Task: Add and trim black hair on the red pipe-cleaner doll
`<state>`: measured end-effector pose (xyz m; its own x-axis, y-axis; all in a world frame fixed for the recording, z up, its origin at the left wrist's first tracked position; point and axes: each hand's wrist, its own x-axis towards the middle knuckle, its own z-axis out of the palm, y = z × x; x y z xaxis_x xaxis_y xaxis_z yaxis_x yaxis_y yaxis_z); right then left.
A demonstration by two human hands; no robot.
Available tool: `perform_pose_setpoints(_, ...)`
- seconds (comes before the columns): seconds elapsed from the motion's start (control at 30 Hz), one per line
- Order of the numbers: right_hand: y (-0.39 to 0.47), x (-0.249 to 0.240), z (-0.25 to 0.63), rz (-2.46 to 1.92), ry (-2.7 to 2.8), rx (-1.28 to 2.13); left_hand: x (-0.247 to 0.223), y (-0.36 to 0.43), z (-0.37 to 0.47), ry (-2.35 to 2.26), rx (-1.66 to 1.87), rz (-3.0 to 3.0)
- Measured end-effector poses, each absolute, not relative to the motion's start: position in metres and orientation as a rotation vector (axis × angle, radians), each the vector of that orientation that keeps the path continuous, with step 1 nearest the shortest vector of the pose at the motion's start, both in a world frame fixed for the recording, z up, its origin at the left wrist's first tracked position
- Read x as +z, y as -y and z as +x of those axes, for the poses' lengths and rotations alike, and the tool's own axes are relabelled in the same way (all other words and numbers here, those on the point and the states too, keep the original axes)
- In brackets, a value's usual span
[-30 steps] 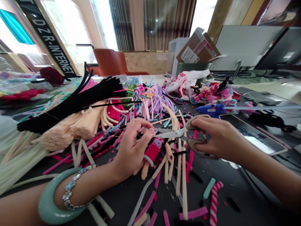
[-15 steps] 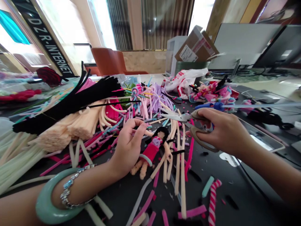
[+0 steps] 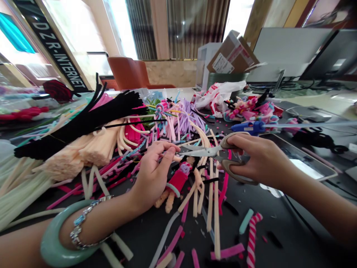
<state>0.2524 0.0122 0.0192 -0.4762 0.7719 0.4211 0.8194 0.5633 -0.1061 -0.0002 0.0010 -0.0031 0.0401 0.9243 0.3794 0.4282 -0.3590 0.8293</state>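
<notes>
My right hand point(image 3: 251, 156) grips a pair of scissors point(image 3: 206, 152) by their tan handles, blades parted and pointing left. The blade tips are at the fingertips of my left hand point(image 3: 154, 173), whose thumb and index finger are pinched together. Whatever small thing sits in that pinch is too hidden to make out. Beneath the blades lies a little doll point(image 3: 178, 181) of fuzzy stems, with a pink-red dress and beige legs. The scissors cover much of its black-haired head. Beige fuzzy stems point(image 3: 211, 197) run along the table just right of the doll.
A black stem bundle point(image 3: 80, 121) rests across beige bundles point(image 3: 69, 156) at left. A blue glue gun point(image 3: 248, 128) lies behind my right hand, near a tablet-like device point(image 3: 304, 156). Pink scraps point(image 3: 227, 252) and a striped twisted stem point(image 3: 253, 238) lie in front.
My right hand has brought the scissors left and slightly down, so their tips now reach my left fingertips and cover the doll's head. My left hand has barely moved.
</notes>
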Motion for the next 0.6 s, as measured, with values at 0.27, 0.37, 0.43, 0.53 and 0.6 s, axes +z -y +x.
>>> perform_pose_setpoints(0.27, -0.0123, 0.0189, 0.2518, -1.354, 2.285, -0.174, -0.0067, -0.0012, -0.0007, -1.423, 1.151, 1.847)
perform_pose_setpoints(0.37, -0.0133, 0.0188, 0.2540, -1.419, 2.222, -0.208, -0.0104, -0.0008, 0.0001, -1.504, 0.981, 1.993)
perform_pose_setpoints(0.43, -0.0142, 0.0190, 0.2554, -1.460, 2.225, -0.219, -0.0117, -0.0004, 0.0007, -1.549, 0.913, 2.082)
perform_pose_setpoints(0.53, -0.0153, 0.0191, 0.2564, -1.518, 2.265, -0.209, -0.0108, 0.0002, 0.0014, -1.580, 0.876, 2.098)
perform_pose_setpoints(0.6, -0.0155, 0.0185, 0.2563, -1.538, 2.290, -0.191, -0.0084, 0.0008, 0.0019, -1.578, 0.850, 2.066)
